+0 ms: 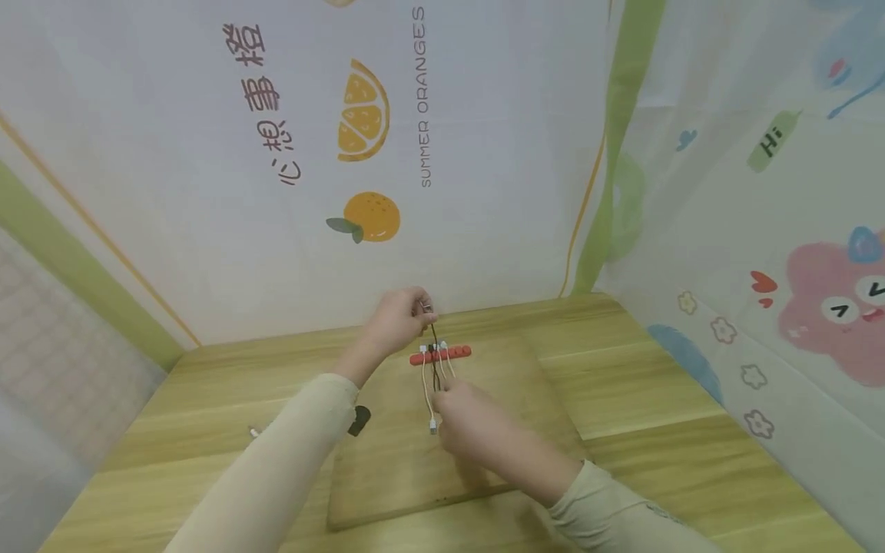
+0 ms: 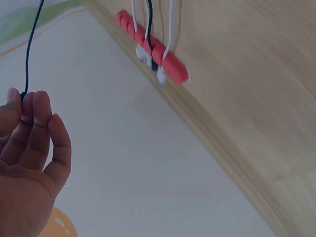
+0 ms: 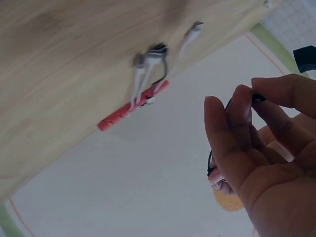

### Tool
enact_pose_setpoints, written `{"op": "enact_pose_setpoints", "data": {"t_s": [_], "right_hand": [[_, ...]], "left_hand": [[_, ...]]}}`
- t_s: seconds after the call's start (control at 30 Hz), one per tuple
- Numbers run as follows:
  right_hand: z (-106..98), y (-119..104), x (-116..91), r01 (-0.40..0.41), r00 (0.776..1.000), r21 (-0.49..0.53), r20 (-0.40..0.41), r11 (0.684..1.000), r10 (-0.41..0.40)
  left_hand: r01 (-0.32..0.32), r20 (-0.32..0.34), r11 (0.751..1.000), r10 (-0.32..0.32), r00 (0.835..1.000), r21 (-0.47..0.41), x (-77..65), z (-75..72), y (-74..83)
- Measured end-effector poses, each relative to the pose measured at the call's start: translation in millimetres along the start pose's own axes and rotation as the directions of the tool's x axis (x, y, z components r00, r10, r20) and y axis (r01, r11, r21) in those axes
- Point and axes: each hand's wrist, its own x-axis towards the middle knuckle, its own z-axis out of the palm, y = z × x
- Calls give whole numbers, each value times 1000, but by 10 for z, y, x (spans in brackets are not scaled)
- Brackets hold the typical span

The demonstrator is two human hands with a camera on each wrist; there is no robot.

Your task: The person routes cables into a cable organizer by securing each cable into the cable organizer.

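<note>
A red cable holder (image 1: 415,359) with slots lies on a wooden board (image 1: 387,468). Several white cables and a black one sit in its slots; one white cable ends in a USB plug (image 1: 432,427) on the board. Above the holder, my left hand (image 1: 399,321) pinches a thin black cable (image 2: 29,54) between thumb and fingertips, near one end. My right hand (image 1: 477,422) is lower, in front of the holder. In the right wrist view its thumb and finger pinch a small black piece of cable (image 3: 257,98); the fingers partly hide it.
The board rests on a wood-grain table (image 1: 643,384). A small white plug (image 1: 253,432) lies left of the board, near the left sleeve. Printed white curtains (image 1: 484,192) rise behind the table and along the right side.
</note>
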Motion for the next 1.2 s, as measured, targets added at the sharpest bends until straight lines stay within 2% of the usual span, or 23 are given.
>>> {"op": "enact_pose_setpoints", "data": {"t_s": [0.2,0.27,0.4,0.6,0.7,0.8,0.97,1.2], "right_hand": [[74,229,-19,-58,998,18,38,998,58],[114,303,-20,-78,996,20,40,997,78],[166,438,-19,-56,998,-4,4,998,56],[228,549,6,-16,999,-103,-44,995,12],[274,572,0,-14,1000,-157,-24,987,10],[332,592,-7,-22,1000,-182,11,983,24],[361,602,25,-37,999,-164,24,986,41],[318,620,86,-1,997,-186,76,983,15]], "left_hand": [[52,33,997,-54,998,52,207,319,82],[70,33,994,-72,997,78,246,386,103],[95,30,989,-99,995,112,330,485,122],[129,26,984,-133,991,121,419,616,21],[137,26,978,-142,989,158,436,691,-63],[134,39,959,-148,988,249,464,781,-128],[106,25,903,-128,991,416,524,894,-154],[95,35,874,-127,991,477,581,983,-166]]}}
